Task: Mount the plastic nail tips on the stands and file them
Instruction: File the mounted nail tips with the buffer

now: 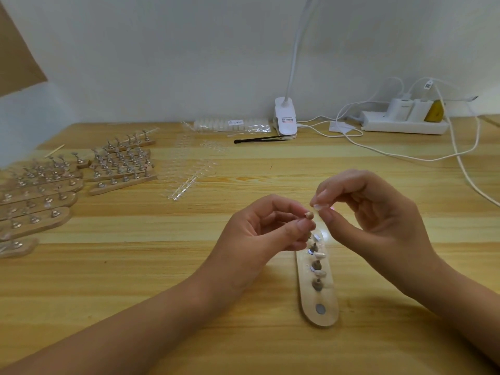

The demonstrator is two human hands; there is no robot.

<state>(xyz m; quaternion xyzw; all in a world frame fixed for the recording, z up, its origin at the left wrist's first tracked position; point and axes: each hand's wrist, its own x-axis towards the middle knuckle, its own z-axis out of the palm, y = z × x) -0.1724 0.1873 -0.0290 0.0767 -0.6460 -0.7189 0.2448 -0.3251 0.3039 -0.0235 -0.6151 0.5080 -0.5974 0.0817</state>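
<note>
Right pinch: right hand point(373, 212) nips a clear nail tip point(321, 206) between thumb and forefinger.
Left grip: left hand point(259, 228) holds a small stand point(308, 215), beige blob up, just beside the tip.
Technique: seat the tip centred and square (a crooked one would likely rock under filing).
Underneath: wooden strip point(328, 301), one magnet spot point(320, 309) bare.
Far left: filled strips point(121, 169).

Pale wooden table point(135, 280), plain white wall point(162, 50), white clip lamp point(285, 117), power strip point(403, 125)
</note>
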